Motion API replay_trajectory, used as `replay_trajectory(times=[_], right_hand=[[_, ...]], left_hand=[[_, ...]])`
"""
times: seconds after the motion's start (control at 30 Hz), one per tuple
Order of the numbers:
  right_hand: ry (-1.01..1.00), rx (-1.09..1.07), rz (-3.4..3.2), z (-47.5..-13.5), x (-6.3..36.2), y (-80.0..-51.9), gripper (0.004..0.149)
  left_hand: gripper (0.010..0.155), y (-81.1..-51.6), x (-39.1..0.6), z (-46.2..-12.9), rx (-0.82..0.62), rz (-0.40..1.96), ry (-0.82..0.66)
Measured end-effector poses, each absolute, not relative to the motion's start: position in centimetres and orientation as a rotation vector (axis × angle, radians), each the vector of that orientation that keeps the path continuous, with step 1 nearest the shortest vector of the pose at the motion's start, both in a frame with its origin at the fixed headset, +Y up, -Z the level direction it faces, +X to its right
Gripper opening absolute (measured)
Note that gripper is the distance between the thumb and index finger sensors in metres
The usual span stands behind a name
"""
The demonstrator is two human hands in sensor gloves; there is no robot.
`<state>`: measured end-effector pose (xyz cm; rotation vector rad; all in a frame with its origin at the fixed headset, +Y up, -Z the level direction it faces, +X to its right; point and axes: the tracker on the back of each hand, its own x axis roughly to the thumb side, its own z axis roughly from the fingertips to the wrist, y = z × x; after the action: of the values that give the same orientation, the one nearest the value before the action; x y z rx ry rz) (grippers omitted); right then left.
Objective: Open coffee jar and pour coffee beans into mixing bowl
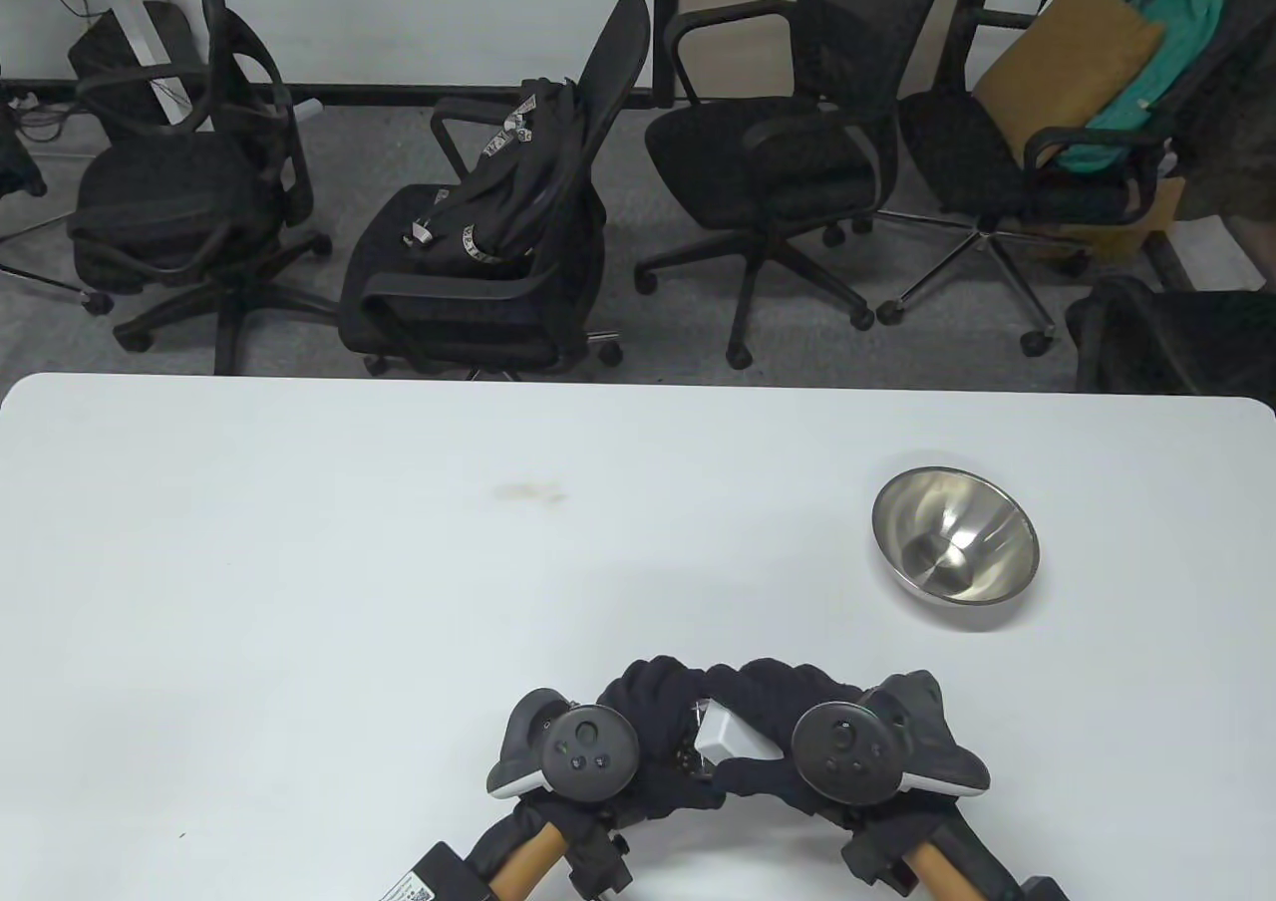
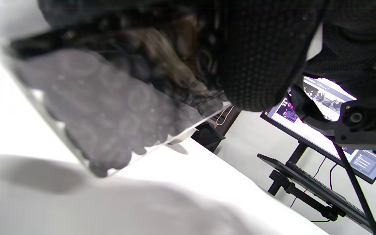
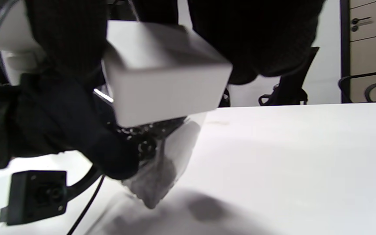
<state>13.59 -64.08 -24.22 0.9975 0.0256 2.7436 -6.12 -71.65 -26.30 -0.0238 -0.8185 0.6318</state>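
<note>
Both hands, left hand point(image 1: 653, 742) and right hand point(image 1: 788, 732), grasp the tilted coffee jar point(image 3: 155, 156) above the table point(image 1: 299, 562), the right gripping its white lid point(image 3: 162, 75).

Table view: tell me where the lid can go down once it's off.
Bare table spreads left of the left hand, out to the faint stain. A free strip also lies between the right hand and the mixing bowl. It is crowded only where both hands close on the coffee jar and its white lid.
</note>
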Motion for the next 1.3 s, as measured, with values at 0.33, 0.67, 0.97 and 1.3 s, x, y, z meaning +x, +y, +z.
replay_trajectory(times=[0.33,0.67,0.97,1.3], right_hand=[[0.007,1.126,2.759,-23.7,13.4,-63.8,0.070],[0.038,0.636,2.832,-24.1,13.9,-64.2,0.092],[0.093,0.583,2.817,-24.6,13.5,-65.2,0.088],[0.086,0.717,2.802,-24.5,13.4,-64.9,0.083]], left_hand=[[0.094,-71.7,-6.2,-26.3,-0.031,0.637,-0.842],[0.094,-71.4,-5.7,-25.8,0.030,0.570,-0.796],[0.094,-71.5,-5.5,-25.6,0.041,0.540,-0.776],[0.094,-71.5,-5.6,-25.8,0.022,0.562,-0.789]])
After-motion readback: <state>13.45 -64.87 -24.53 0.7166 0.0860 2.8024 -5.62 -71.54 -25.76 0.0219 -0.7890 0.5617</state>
